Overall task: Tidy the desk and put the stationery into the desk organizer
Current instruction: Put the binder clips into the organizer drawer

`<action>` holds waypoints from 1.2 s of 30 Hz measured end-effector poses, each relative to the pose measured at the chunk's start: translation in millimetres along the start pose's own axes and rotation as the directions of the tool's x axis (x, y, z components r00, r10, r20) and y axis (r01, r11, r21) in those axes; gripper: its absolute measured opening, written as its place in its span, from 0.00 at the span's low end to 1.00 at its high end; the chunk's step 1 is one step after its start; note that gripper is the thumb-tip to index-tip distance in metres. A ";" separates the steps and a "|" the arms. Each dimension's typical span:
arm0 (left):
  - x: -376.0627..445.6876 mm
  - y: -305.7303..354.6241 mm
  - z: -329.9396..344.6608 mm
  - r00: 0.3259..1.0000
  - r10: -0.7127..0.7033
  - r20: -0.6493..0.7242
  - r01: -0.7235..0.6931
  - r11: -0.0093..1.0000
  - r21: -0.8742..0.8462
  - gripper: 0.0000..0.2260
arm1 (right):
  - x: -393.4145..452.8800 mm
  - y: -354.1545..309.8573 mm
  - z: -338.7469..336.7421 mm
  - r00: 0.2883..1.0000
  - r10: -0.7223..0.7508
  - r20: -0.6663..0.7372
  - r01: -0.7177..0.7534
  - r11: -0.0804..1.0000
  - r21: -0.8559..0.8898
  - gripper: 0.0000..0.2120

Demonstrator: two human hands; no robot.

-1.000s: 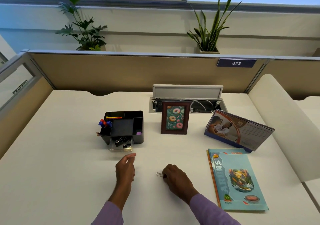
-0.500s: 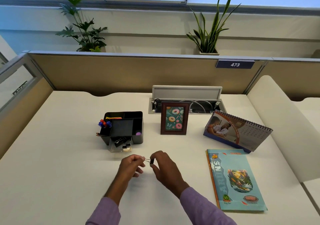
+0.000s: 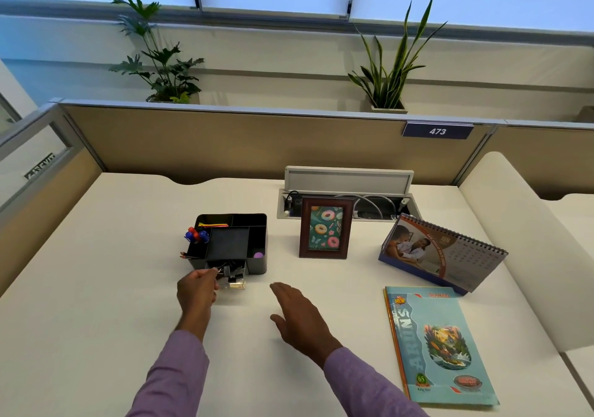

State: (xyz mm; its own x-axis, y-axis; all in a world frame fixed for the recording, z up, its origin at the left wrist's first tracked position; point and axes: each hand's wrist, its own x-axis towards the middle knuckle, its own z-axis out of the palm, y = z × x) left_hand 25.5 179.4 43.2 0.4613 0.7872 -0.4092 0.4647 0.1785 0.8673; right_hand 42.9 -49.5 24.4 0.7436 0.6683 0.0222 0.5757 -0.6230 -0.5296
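A white surface [image 3: 96, 288] carries a black desk organizer [image 3: 257, 259] at left; a framed picture [image 3: 324, 227] mid-back; a desk calendar [image 3: 440, 256] right; a blue workbook [image 3: 440, 346] nearest.

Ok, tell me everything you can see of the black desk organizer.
The black desk organizer looks like matte plastic, a box split into compartments around an empty middle one. It stands upright on the white desk, left of the picture frame. Pens stand at its left, a purple thing lies at its right, and binder clips fill its clear front drawer. The left hand pinches a clip at that drawer.
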 end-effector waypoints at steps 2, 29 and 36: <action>5.3 -1.0 1.3 1.000 0.009 -0.011 -0.009 1.000 0.028 0.06 | 13.3 -3.8 -1.5 1.000 -0.017 0.021 0.018 0.999 -0.029 0.33; 6.1 -5.4 25.5 0.986 0.004 0.169 -0.046 0.968 0.245 0.07 | 73.0 -14.8 -2.9 0.981 0.028 0.193 0.039 0.943 -0.331 0.47; 13.0 0.1 30.7 0.980 0.026 0.197 -0.071 0.972 0.225 0.07 | 75.4 -16.7 -1.9 0.976 0.043 0.212 0.037 0.932 -0.359 0.47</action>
State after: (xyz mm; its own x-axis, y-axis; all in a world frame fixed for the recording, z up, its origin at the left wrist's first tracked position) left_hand 54.8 171.5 29.3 0.6128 0.6602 -0.4343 0.5892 -0.0154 0.8079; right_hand 90.0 10.4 36.5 0.6786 0.7119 -0.1809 0.6866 -0.7023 -0.1882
